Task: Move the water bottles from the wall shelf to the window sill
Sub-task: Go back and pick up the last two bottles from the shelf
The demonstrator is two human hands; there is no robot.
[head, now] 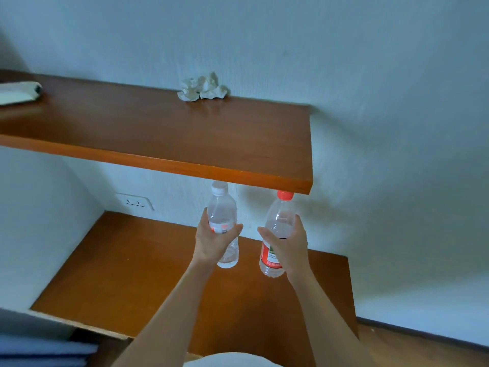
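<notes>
**Both hands loaded: carry phase**

Left hand point(215, 241) clamps the white-cap bottle point(223, 221); right hand point(287, 246) clamps the red-cap bottle point(277, 231). Both bottles are upright, apart, caps just under the shelf point(164, 133) front edge, above the lower surface point(127, 266). The pickup step appears complete. Next move likely requires drawing clear of the shelf and turning toward the sill, which is not in view.

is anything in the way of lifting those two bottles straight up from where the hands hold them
Yes. The upper wooden shelf overhangs both: the white-capped bottle in the left hand and the red-capped bottle in the right hand have their caps right beneath its front edge. The window sill is not in view.
</notes>
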